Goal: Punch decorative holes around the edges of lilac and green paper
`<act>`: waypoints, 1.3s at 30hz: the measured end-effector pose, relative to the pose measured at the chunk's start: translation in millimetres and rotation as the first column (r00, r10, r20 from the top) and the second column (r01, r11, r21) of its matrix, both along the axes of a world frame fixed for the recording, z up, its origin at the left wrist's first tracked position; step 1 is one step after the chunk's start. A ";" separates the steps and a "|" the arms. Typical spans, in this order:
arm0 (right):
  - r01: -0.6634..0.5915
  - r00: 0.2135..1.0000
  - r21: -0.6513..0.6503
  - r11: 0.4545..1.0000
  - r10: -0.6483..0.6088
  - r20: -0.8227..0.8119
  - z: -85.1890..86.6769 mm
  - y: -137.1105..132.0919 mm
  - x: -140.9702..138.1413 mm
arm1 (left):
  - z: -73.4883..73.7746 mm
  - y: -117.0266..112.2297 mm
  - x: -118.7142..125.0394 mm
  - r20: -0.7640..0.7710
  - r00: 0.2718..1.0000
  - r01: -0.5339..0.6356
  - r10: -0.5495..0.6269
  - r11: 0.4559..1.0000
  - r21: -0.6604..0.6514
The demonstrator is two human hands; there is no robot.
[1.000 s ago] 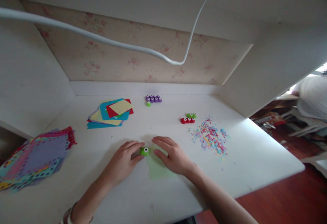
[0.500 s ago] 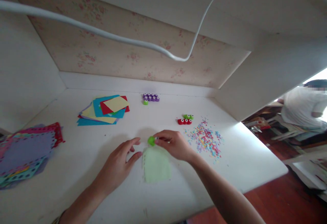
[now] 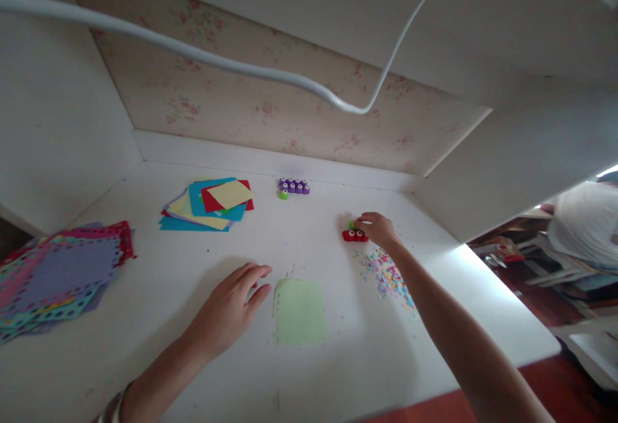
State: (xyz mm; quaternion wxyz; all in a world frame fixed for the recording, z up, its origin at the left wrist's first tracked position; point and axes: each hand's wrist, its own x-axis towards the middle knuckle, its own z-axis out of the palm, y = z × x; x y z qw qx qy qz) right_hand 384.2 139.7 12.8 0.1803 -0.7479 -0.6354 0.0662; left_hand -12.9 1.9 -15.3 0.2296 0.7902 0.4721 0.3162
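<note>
A pale green sheet of paper [image 3: 300,312], with small punched holes along its left edge, lies before me on the white table. My left hand [image 3: 237,307] rests just left of it, fingers apart and holding nothing. Farther right, my right hand [image 3: 379,228] reaches down with its fingers pinched at a small green paper punch [image 3: 351,224]; the fingers hide part of it. Directly in front of that stands a row of red paper punches [image 3: 355,235] with round white-and-black tops.
Colourful paper confetti [image 3: 386,275] lies beneath my right forearm. Purple punches [image 3: 295,186] and one green punch [image 3: 284,195] stand near the back. Coloured sheets [image 3: 212,204] and a punched-paper pile [image 3: 72,272] lie leftward. A white cable [image 3: 217,59] hangs across. Someone in white [image 3: 586,223] is at right.
My right hand has carried the green punch from the pale green paper's top edge rightward to the red and green punches. My left hand stays beside the paper. The view has shifted slightly.
</note>
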 end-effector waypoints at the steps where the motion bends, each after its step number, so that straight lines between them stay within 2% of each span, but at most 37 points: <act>1: 0.010 1.000 -0.016 1.000 -0.010 0.012 -2.6 0.6 0.9 | -0.8 0.6 -0.3 -0.008 1.000 0.004 -0.004 1.000 0.005; 9: 0.104 0.993 -0.086 0.991 -0.099 0.058 -6.8 1.7 7.1 | -3.3 3.3 0.1 -0.043 0.998 0.039 -0.038 0.999 0.027; 15: 0.038 0.998 0.053 0.998 -0.040 0.051 7.0 -2.8 -7.1 | 0.8 1.7 1.5 -0.051 0.998 0.047 -0.046 0.999 0.022; 19: -0.129 0.991 0.095 0.987 0.125 0.045 9.4 1.2 -48.3 | 4.5 -1.8 5.2 -0.088 0.991 0.100 -0.098 0.995 0.018; 24: -0.352 0.936 0.055 0.934 0.352 0.017 -4.5 29.2 -135.3 | 5.9 -5.3 10.9 -0.167 0.975 0.162 -0.147 0.984 0.079; 27: -0.397 0.918 0.055 0.916 0.397 0.014 -9.5 55.7 -181.6 | 7.1 -6.6 13.1 -0.204 0.960 0.210 -0.191 0.975 0.077; 29: -0.410 0.912 0.050 0.910 0.411 0.004 -10.4 70.6 -202.3 | 8.9 -6.8 14.2 -0.226 0.952 0.225 -0.207 0.972 0.060; 34: -0.398 0.915 0.048 0.916 0.400 -0.054 -13.2 82.3 -218.0 | 12.6 -6.4 16.5 -0.229 0.955 0.208 -0.190 0.977 0.055; 39: -0.417 0.889 0.121 0.901 0.432 -0.150 -11.9 62.5 -209.1 | 8.6 -6.4 17.2 -0.196 0.964 0.198 -0.179 0.977 0.082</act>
